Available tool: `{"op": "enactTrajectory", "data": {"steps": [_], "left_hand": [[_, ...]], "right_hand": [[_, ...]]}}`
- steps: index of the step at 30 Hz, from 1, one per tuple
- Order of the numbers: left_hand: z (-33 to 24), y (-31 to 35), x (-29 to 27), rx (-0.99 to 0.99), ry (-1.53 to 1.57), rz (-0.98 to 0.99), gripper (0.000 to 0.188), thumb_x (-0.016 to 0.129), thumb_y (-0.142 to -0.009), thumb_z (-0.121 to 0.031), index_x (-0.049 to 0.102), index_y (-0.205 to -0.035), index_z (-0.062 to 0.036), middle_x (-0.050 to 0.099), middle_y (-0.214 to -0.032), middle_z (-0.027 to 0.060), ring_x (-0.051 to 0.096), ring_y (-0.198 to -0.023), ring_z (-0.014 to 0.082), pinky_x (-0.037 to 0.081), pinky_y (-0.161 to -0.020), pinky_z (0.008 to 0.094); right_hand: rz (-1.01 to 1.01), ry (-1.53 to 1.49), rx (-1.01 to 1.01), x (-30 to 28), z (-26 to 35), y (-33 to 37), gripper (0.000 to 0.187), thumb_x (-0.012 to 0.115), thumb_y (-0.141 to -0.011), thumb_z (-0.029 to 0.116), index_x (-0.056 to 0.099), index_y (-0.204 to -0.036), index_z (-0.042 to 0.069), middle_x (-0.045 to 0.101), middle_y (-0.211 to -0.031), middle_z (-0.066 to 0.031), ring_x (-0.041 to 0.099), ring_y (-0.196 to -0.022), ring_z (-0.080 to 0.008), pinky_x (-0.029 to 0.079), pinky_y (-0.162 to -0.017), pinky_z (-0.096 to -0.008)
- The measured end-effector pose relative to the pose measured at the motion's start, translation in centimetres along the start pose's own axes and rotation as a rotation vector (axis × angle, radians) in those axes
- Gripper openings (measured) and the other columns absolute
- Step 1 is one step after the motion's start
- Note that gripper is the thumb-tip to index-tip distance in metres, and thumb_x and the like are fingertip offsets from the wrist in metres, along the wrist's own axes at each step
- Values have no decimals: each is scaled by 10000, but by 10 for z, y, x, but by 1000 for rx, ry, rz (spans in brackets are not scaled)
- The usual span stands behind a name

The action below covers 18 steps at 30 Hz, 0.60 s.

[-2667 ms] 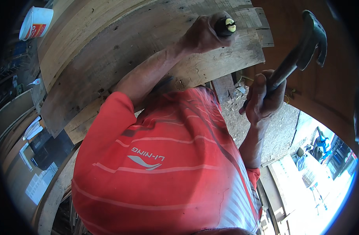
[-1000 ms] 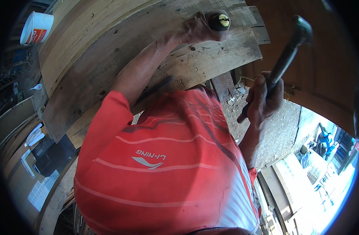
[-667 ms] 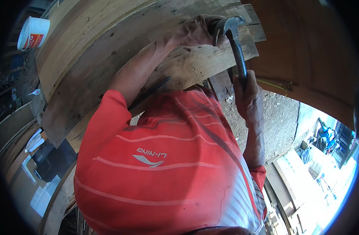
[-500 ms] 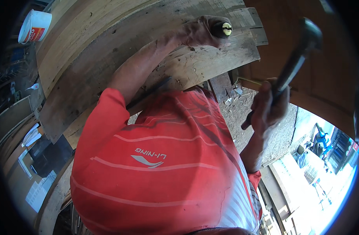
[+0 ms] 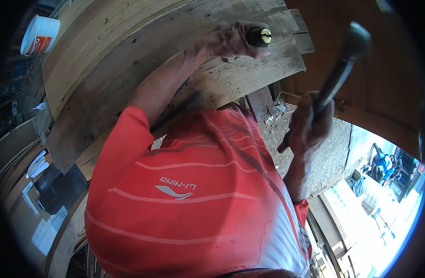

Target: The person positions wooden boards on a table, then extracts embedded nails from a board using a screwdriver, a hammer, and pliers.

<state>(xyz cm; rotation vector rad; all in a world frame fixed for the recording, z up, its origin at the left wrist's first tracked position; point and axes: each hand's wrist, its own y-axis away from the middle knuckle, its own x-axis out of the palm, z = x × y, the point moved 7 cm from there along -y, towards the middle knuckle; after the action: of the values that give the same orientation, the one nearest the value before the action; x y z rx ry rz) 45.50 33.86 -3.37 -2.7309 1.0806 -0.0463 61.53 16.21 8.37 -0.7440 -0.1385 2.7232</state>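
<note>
My left hand (image 5: 235,39) is closed round the dark handle of what looks like a chisel (image 5: 265,36), held on end over the wooden boards. Its pale yellow butt, split across the middle, faces up; the blade is hidden beneath my fist. To the right, my right hand (image 5: 312,121) grips a hammer (image 5: 338,76) by its dark lower shaft. The hammer is raised, its metal head up and away from me, apart from the chisel. Under my left forearm, a thin dark bar (image 5: 181,110) lies across the boards close to my body.
Wide wooden boards (image 5: 101,83) form the work surface, with shavings and chips on them. A white bucket (image 5: 41,34) stands at the far left. A brown wooden panel (image 5: 384,97) rises at the right. Scraps lie on the ground (image 5: 286,157) below, and stacked planks (image 5: 330,222) at lower right.
My right hand and the hammer have shifted a little to the left, nearer the chisel. My left hand keeps its grip in nearly the same place.
</note>
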Motion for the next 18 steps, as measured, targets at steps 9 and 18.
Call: {"op": "enactTrajectory", "data": {"steps": [9,18], "left_hand": [[-1,4,5,25,27,55,218,848,-843,-125,662,-955,-113,632,-883,-56,587,-854,70,535,-781,284],[-30,4,-18,-130,215,110,461,858,-879,-362,685,-1203,-83,706,-1004,10,651,-997,94,528,-877,259]], "right_hand": [[288,499,-153,36,-44,5,152,618,-1042,157,520,-984,57,515,-652,-37,506,-552,-128,424,-510,-331],[110,129,271,43,-110,-8,249,653,-1032,248,568,-952,28,537,-670,-33,506,-605,-120,446,-585,-347]]}}
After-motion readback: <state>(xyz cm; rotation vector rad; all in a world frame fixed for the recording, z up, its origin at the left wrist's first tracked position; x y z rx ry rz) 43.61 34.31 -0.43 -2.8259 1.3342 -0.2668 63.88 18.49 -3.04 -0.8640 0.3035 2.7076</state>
